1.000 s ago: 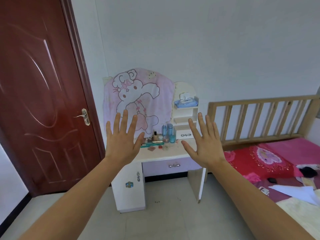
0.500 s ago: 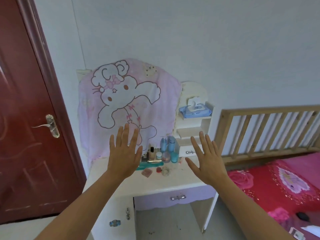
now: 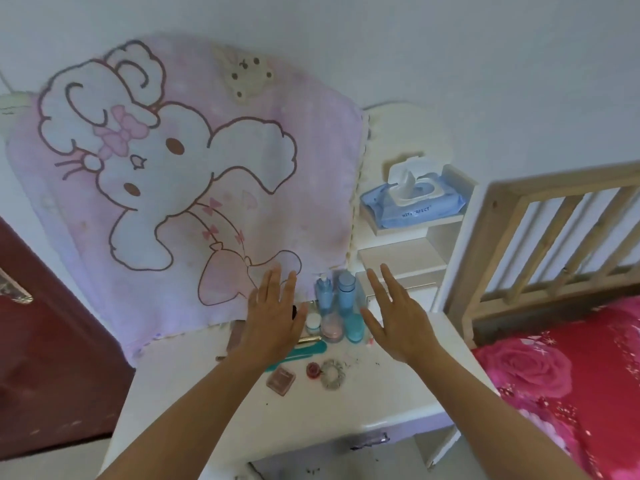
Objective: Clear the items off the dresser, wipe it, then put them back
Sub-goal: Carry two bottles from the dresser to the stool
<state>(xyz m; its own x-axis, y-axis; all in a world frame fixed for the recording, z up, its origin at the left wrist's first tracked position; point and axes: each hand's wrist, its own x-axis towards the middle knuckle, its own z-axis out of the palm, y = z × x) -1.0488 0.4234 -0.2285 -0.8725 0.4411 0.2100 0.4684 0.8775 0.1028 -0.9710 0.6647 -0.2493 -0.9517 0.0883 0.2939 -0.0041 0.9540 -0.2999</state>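
Desk [image 3: 194, 403], white with a drawer [image 3: 367, 441] under its top, stands against a pale wall between a dark red door [image 3: 52, 358] and a bed [image 3: 571, 375] with a rose-print red cover. Dark crumbs speckle its top. Toward the back crowd two blue bottles [image 3: 346, 294], three small jars [image 3: 331, 327], a teal comb [image 3: 306, 351], a pink compact [image 3: 281, 379], a red trinket [image 3: 313, 370] and a grey scrunchie [image 3: 333, 374]. A pink cartoon-rabbit towel [image 3: 207, 168] hangs over the back panel. A pack of wipes [image 3: 412, 202], lid up, sits on the side shelf [image 3: 401, 261]. Both hands hover over the clutter with fingers straight and spread, holding nothing: the left hand [image 3: 273, 323] above the comb, the right hand [image 3: 401, 323] just beside the jars.
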